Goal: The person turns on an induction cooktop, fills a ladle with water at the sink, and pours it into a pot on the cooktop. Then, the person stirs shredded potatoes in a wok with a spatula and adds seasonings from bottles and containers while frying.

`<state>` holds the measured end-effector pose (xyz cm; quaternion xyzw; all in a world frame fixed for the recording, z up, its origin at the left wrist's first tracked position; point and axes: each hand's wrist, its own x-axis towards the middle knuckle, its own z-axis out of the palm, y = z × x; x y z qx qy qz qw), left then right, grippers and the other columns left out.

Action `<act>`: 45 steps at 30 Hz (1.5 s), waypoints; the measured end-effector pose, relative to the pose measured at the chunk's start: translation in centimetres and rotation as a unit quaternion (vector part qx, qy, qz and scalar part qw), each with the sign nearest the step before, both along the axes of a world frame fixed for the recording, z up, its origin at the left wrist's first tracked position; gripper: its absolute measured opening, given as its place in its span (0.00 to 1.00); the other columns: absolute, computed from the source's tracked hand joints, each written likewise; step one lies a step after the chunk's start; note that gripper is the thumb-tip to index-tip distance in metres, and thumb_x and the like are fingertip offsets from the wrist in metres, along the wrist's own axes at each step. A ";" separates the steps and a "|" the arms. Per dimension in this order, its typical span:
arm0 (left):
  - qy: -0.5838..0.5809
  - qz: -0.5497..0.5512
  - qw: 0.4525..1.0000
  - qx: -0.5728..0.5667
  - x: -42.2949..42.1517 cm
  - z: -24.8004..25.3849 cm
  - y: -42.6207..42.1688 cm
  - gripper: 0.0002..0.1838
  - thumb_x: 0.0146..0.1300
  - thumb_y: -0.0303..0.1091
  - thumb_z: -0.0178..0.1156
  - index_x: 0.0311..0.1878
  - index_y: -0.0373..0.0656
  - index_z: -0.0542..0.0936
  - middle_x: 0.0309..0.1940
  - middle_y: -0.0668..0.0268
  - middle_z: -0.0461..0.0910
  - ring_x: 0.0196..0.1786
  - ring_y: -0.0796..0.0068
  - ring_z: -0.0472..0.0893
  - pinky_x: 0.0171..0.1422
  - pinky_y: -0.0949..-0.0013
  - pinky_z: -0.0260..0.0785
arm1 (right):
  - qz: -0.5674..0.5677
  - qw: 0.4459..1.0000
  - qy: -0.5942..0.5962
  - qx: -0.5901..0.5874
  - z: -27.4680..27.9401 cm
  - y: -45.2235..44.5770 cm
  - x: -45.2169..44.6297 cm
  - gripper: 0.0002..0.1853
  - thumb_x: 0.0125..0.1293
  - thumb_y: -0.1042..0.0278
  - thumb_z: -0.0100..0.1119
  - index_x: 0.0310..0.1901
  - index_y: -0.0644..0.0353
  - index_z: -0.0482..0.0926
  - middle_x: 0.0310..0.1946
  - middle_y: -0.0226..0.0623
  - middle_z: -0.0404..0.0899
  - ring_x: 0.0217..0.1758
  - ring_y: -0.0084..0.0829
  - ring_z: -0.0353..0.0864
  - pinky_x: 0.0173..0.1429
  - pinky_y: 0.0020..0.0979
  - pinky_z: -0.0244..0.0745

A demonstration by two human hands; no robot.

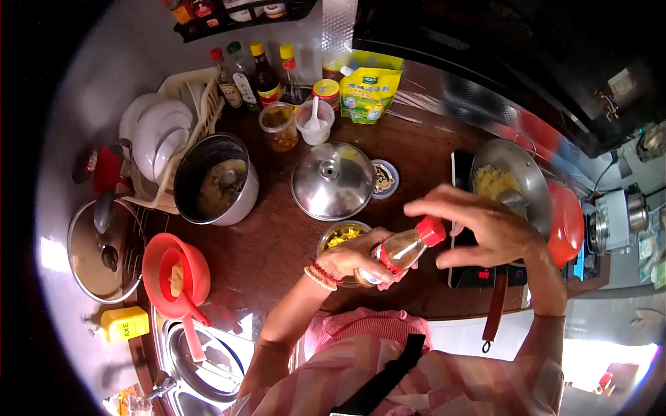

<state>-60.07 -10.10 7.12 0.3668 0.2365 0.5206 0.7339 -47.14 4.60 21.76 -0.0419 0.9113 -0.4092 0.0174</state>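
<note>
A glass sauce bottle with a red cap (406, 248) is gripped in my left hand (354, 258), tilted with its cap toward the right. My right hand (489, 227) is spread open close to the cap, apart from it as far as I can see. Partly hidden behind my left hand is a metal bowl of yellow pieces (341, 234). To the right, a wok (531, 177) with pale yellow shredded food (494, 182) and a spatula (513, 200) sits on a black induction cooker (463, 276); my right hand covers part of both.
A domed metal lid (331, 182) and a dark-lined pot (243, 201) stand on the counter. Sauce bottles (266, 78), tubs and a yellow-green pouch (372, 90) line the back. A dish rack with plates (161, 135), red colander (198, 258) and sink (229, 378) lie left.
</note>
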 end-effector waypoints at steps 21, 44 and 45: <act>0.152 0.516 0.843 -0.018 -8.3 -4.9 2.5 0.32 0.50 0.38 0.67 0.57 0.37 0.67 0.53 0.61 0.68 0.55 0.69 0.70 0.55 0.69 0.67 | -0.161 0.986 -0.053 0.006 -8.9 6.1 -14.1 0.11 0.57 0.64 0.58 0.38 0.59 0.73 0.23 0.27 0.72 0.23 0.17 0.71 0.26 0.23 0.69; 0.103 0.580 0.786 -0.188 -7.7 -11.1 -3.9 0.11 0.59 0.30 0.59 0.42 0.34 0.72 0.31 0.68 0.74 0.31 0.80 0.75 0.40 0.76 0.72 | -0.255 0.909 0.121 0.308 -17.1 8.2 -25.6 0.09 0.54 0.65 0.58 0.35 0.57 0.77 0.30 0.42 0.77 0.33 0.43 0.79 0.35 0.42 0.74; 0.097 0.579 0.787 -0.190 -7.6 -11.1 -3.9 0.11 0.59 0.30 0.59 0.42 0.34 0.72 0.31 0.68 0.74 0.31 0.80 0.75 0.39 0.76 0.72 | -0.232 0.914 0.153 0.294 -17.0 7.3 -26.5 0.06 0.53 0.68 0.57 0.32 0.59 0.78 0.30 0.42 0.77 0.33 0.43 0.79 0.34 0.41 0.74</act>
